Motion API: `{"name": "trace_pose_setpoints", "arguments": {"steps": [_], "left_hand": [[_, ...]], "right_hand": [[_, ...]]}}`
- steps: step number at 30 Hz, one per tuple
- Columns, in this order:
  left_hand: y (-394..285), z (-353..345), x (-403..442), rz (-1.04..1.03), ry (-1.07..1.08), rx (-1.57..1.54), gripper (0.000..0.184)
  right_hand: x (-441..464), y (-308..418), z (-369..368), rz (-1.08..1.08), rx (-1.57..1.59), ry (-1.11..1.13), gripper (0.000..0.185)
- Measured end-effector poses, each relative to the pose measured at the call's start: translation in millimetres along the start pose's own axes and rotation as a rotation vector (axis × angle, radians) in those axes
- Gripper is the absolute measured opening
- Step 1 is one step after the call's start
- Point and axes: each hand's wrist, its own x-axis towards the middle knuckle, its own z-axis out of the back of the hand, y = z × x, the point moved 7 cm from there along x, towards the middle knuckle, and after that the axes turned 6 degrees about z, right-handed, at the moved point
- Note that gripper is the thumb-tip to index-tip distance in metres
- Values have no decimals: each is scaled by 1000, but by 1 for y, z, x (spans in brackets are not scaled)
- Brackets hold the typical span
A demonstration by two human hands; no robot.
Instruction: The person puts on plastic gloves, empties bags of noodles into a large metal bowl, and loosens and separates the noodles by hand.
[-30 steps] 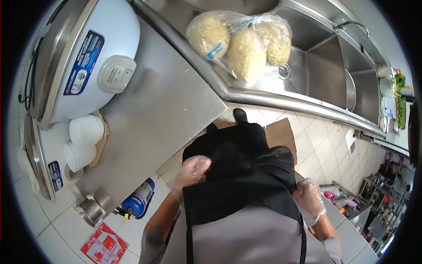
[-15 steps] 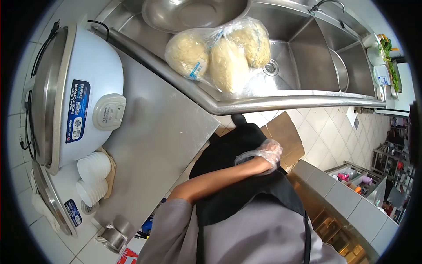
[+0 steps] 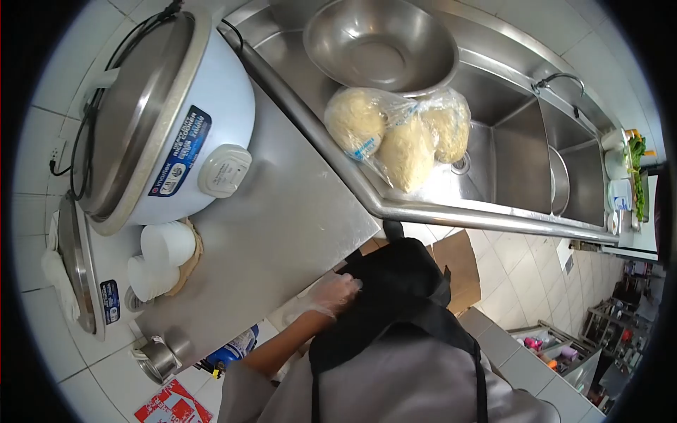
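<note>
My left hand (image 3: pixel 337 295), in a clear plastic glove, is beside the black apron (image 3: pixel 381 296) at the edge of the steel table. Its fingers look curled, but blur hides whether anything is in them. My right hand is out of sight. Ahead, three plastic bags of pale shredded food (image 3: pixel 409 154) rest together at the near side of the steel sink (image 3: pixel 518 151). A large steel bowl (image 3: pixel 377 53) sits just behind the bags.
A large rice cooker (image 3: pixel 226 92) and stacked white bowls (image 3: pixel 168 243) stand on the steel table (image 3: pixel 282 211) at left. A steel pot (image 3: pixel 162 356) is at its near end. Cardboard (image 3: pixel 457 268) lies on the floor; a tiled counter (image 3: pixel 525 363) is at right.
My left hand has moved back left from across the apron. My right hand, visible a second ago at right, is now out of sight. The view has shifted, showing more of the steel bowl.
</note>
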Motion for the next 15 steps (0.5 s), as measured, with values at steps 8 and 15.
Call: {"name": "trace_pose_setpoints", "arguments": {"steps": [8, 15], "left_hand": [[-10, 20, 4, 109, -84, -138, 7], [-36, 126, 44, -88, -468, -869, 27]], "right_hand": [[92, 80, 200, 464, -353, -441, 26], [113, 359, 309, 1297, -305, -818, 31]]}}
